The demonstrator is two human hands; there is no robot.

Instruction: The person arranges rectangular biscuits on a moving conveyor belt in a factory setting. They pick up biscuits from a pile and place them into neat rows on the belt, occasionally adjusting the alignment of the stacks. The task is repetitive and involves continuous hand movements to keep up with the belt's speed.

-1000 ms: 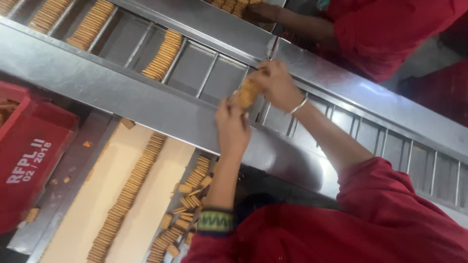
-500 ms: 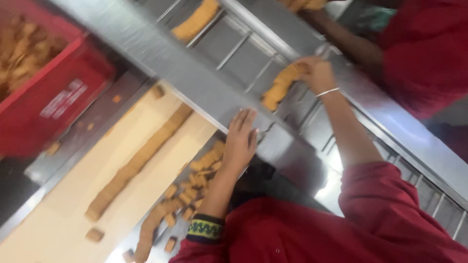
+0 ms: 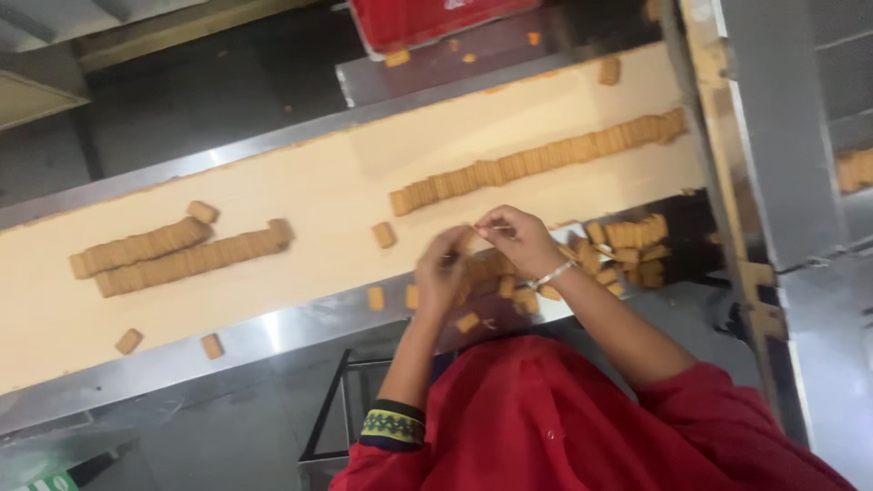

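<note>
Both hands dig into the loose biscuits (image 3: 509, 282) at the belt (image 3: 300, 191) edge. Left hand (image 3: 443, 273) is curled, grip blurred, cannot tell. Right hand (image 3: 520, 238) pinches biscuits, gathering strays beside the rows (image 3: 536, 164).

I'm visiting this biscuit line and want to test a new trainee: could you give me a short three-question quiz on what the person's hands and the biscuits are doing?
1. True or false: both hands, the left hand and the right hand, are over the pile of loose biscuits.
2. Which wrist wears the bangle? A left, B right.
3. Fill in: the long biscuit row lies on the cream ____.

Key: 1 true; 2 B; 3 belt.
</note>
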